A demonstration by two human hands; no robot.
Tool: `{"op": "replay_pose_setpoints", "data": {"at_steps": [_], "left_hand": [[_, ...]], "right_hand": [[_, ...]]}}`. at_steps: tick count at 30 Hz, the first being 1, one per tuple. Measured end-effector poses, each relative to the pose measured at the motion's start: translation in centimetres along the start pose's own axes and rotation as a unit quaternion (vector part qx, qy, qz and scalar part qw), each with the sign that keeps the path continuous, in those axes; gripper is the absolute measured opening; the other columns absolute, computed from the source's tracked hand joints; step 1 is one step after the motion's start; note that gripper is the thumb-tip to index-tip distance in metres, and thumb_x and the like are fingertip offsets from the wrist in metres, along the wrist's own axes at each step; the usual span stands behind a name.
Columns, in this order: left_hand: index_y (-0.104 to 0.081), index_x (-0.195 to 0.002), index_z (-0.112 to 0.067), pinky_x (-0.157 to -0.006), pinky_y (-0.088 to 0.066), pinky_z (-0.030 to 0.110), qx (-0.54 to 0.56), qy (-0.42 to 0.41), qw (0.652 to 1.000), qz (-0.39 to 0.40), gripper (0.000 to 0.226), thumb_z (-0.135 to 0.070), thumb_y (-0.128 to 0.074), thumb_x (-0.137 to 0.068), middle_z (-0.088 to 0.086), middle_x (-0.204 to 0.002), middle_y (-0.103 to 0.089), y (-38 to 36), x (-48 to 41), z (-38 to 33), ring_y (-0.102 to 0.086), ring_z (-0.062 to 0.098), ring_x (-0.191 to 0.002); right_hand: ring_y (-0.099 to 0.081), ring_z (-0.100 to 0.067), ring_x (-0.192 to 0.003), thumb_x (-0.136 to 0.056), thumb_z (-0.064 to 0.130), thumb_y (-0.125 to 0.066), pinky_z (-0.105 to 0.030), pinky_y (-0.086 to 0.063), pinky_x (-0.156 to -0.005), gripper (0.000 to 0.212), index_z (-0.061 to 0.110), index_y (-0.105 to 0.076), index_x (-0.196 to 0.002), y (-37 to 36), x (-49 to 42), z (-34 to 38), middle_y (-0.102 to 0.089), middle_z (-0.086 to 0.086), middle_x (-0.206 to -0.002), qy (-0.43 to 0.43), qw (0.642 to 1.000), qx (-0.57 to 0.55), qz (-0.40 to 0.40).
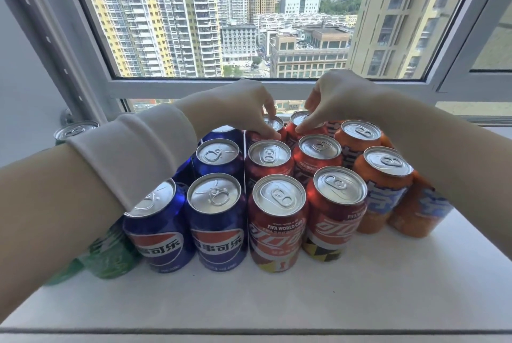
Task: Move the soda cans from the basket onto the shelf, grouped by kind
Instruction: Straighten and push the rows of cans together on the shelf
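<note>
Beyond the wide window (221,24) stand pale high-rise towers. Under its frame runs a white shelf (277,295) carrying upright aluminium soda cans in blocks by kind. Green cans (110,256) sit at the far left, half hidden behind the forearm, then blue cola cans (219,234), red cola cans (277,232) and orange cans (379,190) at the right. No basket shows in this head view.

Both arms reach over the block to the back row of reds. The left hand (238,107), with a white sleeve cuff (138,154) round its forearm, arches knuckles-up. Its fingers (270,110) curl down and pinch the rim of the rear-left red can (277,122). The right hand (338,96) mirrors it, wrist high, its fingers (303,125) gripping the top of the rear-right red can (293,124) just beside the first. Both cans look seated on the shelf close to the window frame, though their bases are hidden.

As I read it, the step is settling this red pair. To do it well, I would keep each can upright and press it straight down, snug behind the middle reds. Neither can should nudge the blue neighbour on one side or the orange one on the other. I would loosen the fingers only once the cans stand firm. The hands should then lift straight up, so wrists and cuff do not sweep the front rows.
</note>
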State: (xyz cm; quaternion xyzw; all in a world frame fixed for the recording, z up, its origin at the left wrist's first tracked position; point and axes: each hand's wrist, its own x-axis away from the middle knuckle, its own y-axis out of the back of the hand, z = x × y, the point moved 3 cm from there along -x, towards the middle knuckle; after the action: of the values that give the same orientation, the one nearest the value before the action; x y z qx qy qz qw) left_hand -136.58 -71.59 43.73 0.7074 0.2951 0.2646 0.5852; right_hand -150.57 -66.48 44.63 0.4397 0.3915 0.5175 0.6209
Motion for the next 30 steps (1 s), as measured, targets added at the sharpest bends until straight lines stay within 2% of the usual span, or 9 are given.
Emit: {"op": "replay_pose_setpoints", "data": {"at_steps": [3,5,8,10,15,18,22,27,30], "left_hand": [[-0.060,-0.119,-0.021,-0.082,-0.039,0.026,-0.002,0.002,1.000,0.002,0.053,-0.048,-0.070,-0.075,0.000,-0.119,-0.058,-0.1,-0.1,0.1,-0.052,0.015,-0.099],[-0.057,-0.124,-0.020,-0.084,-0.039,0.026,-0.002,0.003,1.000,0.008,0.057,-0.049,-0.068,-0.077,0.000,-0.123,-0.057,-0.2,-0.2,0.1,-0.052,0.017,-0.104],[-0.058,-0.122,-0.018,-0.084,-0.040,0.028,-0.005,-0.004,1.000,0.012,0.055,-0.050,-0.066,-0.078,0.001,-0.122,-0.058,-0.2,-0.2,-0.1,-0.054,0.018,-0.105],[-0.060,-0.119,-0.018,-0.083,-0.041,0.028,-0.007,-0.009,1.000,0.010,0.052,-0.049,-0.066,-0.077,0.001,-0.120,-0.060,-0.1,-0.1,-0.1,-0.055,0.018,-0.103],[-0.062,-0.118,-0.020,-0.082,-0.042,0.027,0.000,-0.019,1.000,0.009,0.050,-0.049,-0.067,-0.077,0.003,-0.116,-0.063,-0.1,-0.1,0.1,-0.058,0.019,-0.100],[-0.062,-0.117,-0.018,-0.085,-0.043,0.030,0.002,-0.027,1.000,0.007,0.050,-0.048,-0.067,-0.077,0.004,-0.117,-0.063,-0.2,-0.2,0.0,-0.057,0.021,-0.103],[-0.057,-0.124,-0.014,-0.080,-0.039,0.026,-0.002,-0.034,0.999,0.004,0.055,-0.046,-0.066,-0.080,0.004,-0.121,-0.060,-0.3,-0.4,0.0,-0.055,0.020,-0.103],[-0.049,-0.132,-0.012,-0.083,-0.039,0.027,-0.024,-0.032,0.999,0.014,0.062,-0.048,-0.062,-0.082,0.005,-0.126,-0.057,-0.3,-0.4,-0.3,-0.056,0.022,-0.108],[-0.048,-0.132,-0.011,-0.091,-0.040,0.030,-0.021,-0.040,0.999,-0.011,0.061,-0.047,-0.059,-0.085,0.006,-0.129,-0.055,0.4,0.1,-1.3,-0.054,0.022,-0.112]], "right_hand": [[-0.063,-0.025,-0.095,-0.066,0.035,-0.081,-0.036,-0.053,-0.083,0.053,-0.001,-0.068,-0.102,-0.2,0.1,0.1,-0.069,-0.012,-0.105,-0.003,1.000,0.005,0.001],[-0.062,-0.031,-0.102,-0.068,0.036,-0.080,-0.041,-0.051,-0.090,0.057,-0.005,-0.067,-0.105,-0.2,0.3,0.1,-0.067,-0.017,-0.110,-0.005,1.000,0.004,0.001],[-0.061,-0.023,-0.099,-0.068,0.036,-0.080,-0.031,-0.050,-0.085,0.057,0.000,-0.066,-0.109,-0.4,0.7,0.0,-0.066,-0.008,-0.110,-0.014,1.000,-0.011,-0.008],[-0.061,-0.020,-0.093,-0.068,0.036,-0.080,-0.028,-0.050,-0.081,0.054,0.001,-0.067,-0.107,-0.4,0.9,0.1,-0.066,-0.006,-0.108,-0.020,1.000,-0.014,-0.015],[-0.066,-0.023,-0.088,-0.065,0.036,-0.082,-0.033,-0.055,-0.076,0.045,0.001,-0.071,-0.091,-0.3,0.7,0.1,-0.070,-0.009,-0.098,-0.038,0.999,-0.003,-0.022],[-0.065,-0.022,-0.087,-0.065,0.036,-0.082,-0.033,-0.056,-0.078,0.047,0.001,-0.071,-0.095,-0.4,0.6,0.0,-0.070,-0.009,-0.097,-0.049,0.999,0.002,-0.024],[-0.065,-0.022,-0.090,-0.064,0.040,-0.082,-0.035,-0.055,-0.082,0.049,0.002,-0.072,-0.093,-0.7,0.5,0.2,-0.070,-0.009,-0.098,-0.053,0.998,0.013,-0.035],[-0.063,-0.024,-0.097,-0.066,0.044,-0.079,-0.035,-0.052,-0.087,0.060,0.001,-0.067,-0.106,-0.7,0.5,-0.4,-0.068,-0.008,-0.107,-0.045,0.999,0.000,-0.030],[-0.060,-0.021,-0.102,-0.068,0.045,-0.076,-0.032,-0.049,-0.091,0.066,0.004,-0.061,-0.118,-0.4,1.2,-0.8,-0.064,-0.007,-0.114,-0.033,0.998,-0.044,-0.031]]}}
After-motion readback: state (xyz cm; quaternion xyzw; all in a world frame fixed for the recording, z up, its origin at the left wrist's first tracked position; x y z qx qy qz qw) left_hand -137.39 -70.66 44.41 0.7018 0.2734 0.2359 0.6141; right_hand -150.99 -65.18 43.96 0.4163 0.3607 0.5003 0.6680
